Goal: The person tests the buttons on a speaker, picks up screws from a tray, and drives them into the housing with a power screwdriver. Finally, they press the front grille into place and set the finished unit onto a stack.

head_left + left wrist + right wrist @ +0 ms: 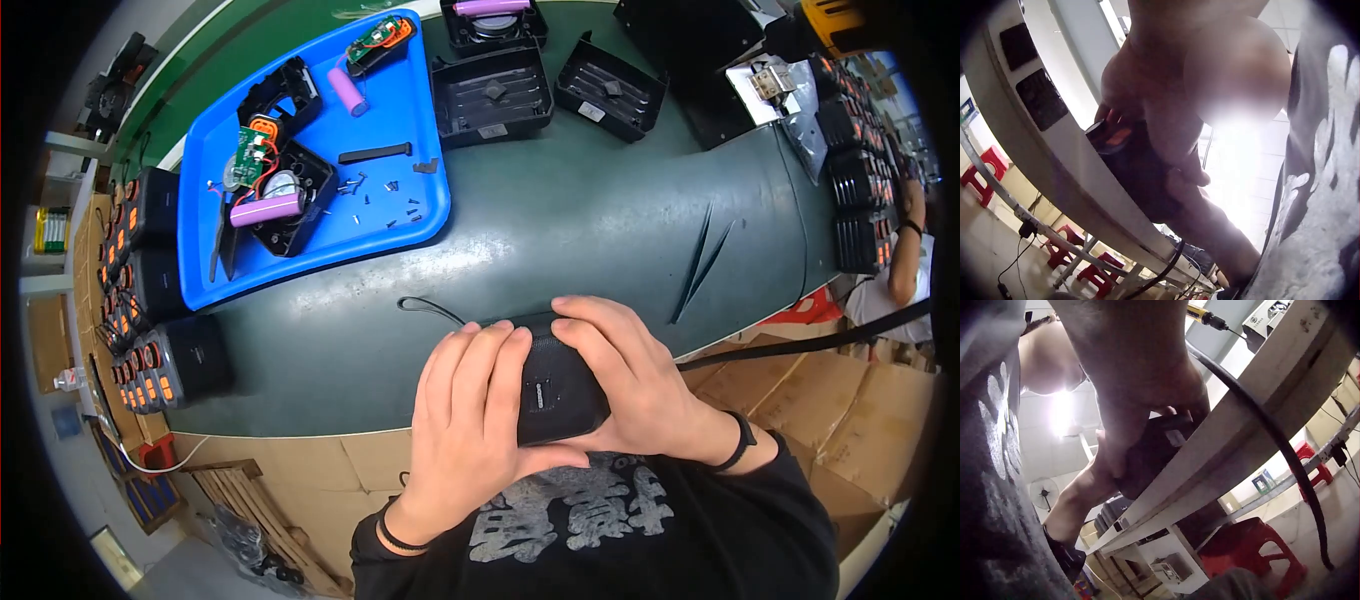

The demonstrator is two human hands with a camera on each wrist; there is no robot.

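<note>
Your left hand (470,420) and right hand (635,385) both curl round the black speaker (555,395), which is held between them over the near edge of the worktop (560,230). Risk: if either grip slackens, it drops off that edge. The strap (425,305), just beyond your left fingertips, could snag. The long axis appears to run away from you, badge face up.

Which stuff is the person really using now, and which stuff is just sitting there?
In use: black speaker, gripped by left hand and right hand.
Just lying about: blue tray, purple batteries, empty black shells, stacked speakers.
</note>
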